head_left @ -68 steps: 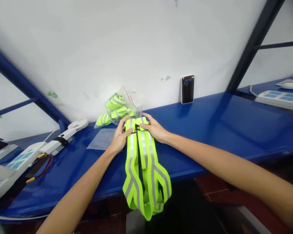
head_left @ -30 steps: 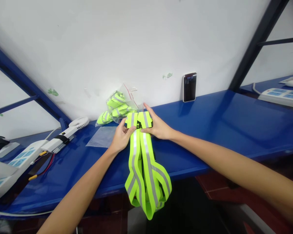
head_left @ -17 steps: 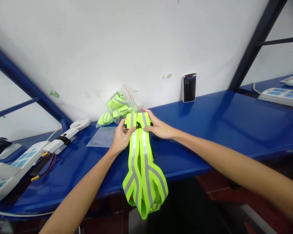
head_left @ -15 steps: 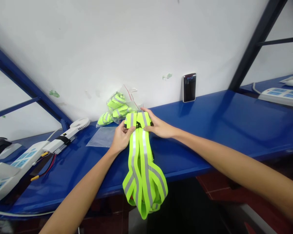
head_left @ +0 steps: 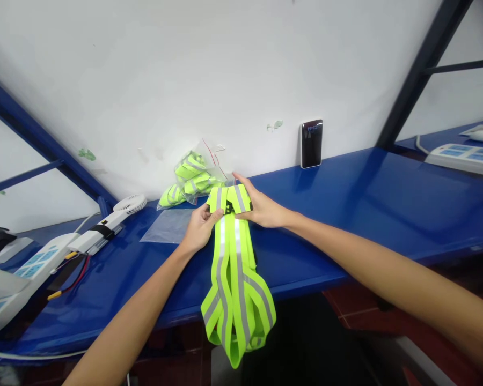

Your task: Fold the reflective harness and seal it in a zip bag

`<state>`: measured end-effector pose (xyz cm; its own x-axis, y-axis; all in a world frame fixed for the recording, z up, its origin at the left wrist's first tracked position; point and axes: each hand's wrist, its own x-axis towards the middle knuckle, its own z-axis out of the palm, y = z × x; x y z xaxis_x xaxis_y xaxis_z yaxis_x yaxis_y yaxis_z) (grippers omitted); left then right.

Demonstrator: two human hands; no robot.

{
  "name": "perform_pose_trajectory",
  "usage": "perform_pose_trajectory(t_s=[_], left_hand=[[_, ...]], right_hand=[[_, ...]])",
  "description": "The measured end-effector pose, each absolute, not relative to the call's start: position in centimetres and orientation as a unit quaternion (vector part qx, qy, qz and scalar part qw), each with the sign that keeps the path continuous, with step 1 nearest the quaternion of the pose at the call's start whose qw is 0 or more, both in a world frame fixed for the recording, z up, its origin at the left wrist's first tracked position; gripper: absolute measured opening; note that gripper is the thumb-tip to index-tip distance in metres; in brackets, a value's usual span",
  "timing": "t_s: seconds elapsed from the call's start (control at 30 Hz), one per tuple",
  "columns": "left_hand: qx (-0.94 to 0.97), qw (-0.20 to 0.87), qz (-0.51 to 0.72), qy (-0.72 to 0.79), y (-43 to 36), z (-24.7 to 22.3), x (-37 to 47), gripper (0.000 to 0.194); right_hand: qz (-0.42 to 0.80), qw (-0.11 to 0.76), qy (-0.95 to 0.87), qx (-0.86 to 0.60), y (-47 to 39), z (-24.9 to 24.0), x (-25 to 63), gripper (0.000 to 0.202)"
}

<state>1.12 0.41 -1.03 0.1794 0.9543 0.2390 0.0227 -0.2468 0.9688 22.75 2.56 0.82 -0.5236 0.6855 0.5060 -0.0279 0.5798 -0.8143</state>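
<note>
A neon yellow reflective vest [head_left: 240,268] made of straps with grey stripes hangs from both hands, its loops drooping past the table's front edge. My left hand [head_left: 201,225] pinches its folded upper left end between thumb and fingers. My right hand [head_left: 263,206] grips the upper right end, thumb in front and index finger stretched up along it. Black buckles [head_left: 228,207] show between the two folded ends. Behind lie clear zip bags [head_left: 195,174] packed with similar yellow strapping. A flat clear bag [head_left: 163,226] lies left of my left hand.
On the blue table [head_left: 346,203], a phone-like device [head_left: 312,143] leans on the wall. A white handheld fan [head_left: 129,204], a wired white box and a power strip [head_left: 36,268] stand at left. Another power strip [head_left: 467,157] is at far right.
The vest's upper ends sit slightly further right and its right end is tilted a bit differently. Both hands keep their hold, and the view has shifted slightly.
</note>
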Motion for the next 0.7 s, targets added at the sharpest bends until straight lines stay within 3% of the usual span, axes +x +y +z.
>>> perform_pose_trajectory(t_s=[0.13,0.33,0.5,0.7], left_hand=[[0.619,0.460,0.498,0.398,0.5,-1.2,1.1,0.056],[0.652,0.391,0.530,0.375,0.5,-1.4,1.3,0.046],[0.662,0.377,0.529,0.374,0.6,-1.5,1.3,0.038],[0.665,0.399,0.517,0.362,0.8,-1.9,1.4,0.044]], right_hand=[[0.401,0.433,-0.777,-0.219,2.2,0.8,22.7,0.099],[0.505,0.407,-0.734,-0.201,1.5,1.5,22.3,0.099],[0.655,0.371,-0.611,-0.247,2.0,1.1,21.3,0.066],[0.603,0.415,-0.631,-0.257,2.7,-0.6,20.5,0.045]])
